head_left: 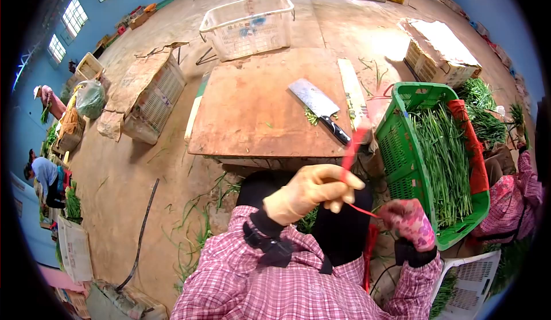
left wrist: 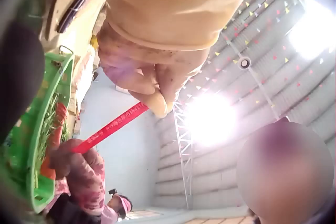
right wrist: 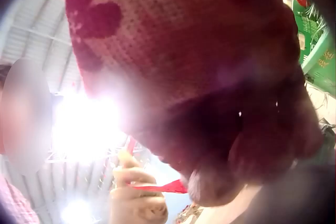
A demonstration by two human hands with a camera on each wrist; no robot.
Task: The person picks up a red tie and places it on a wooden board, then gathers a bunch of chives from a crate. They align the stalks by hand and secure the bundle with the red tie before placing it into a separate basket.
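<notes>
My left hand [head_left: 310, 194], in a cream rubber glove, pinches a red printed tape [left wrist: 115, 127] between thumb and fingers. The right hand [head_left: 408, 222], gloved in pink floral cloth, grips the same tape lower down, so a stretch of it runs taut between the two. One loose end sticks up past the left hand in the head view, blurred. Both hands are in the air over the lap, in front of a low wooden board [head_left: 258, 102]. A cleaver [head_left: 314, 99] with a black handle lies on the board, green trimmings beside its blade.
At my right stands a green crate [head_left: 410, 171] filled with long green stalks [head_left: 442, 165] and a red cloth. A white crate [head_left: 249, 33] sits beyond the board. Covered crates [head_left: 149, 90] flank it, and stray greens litter the floor. Other people work at both sides.
</notes>
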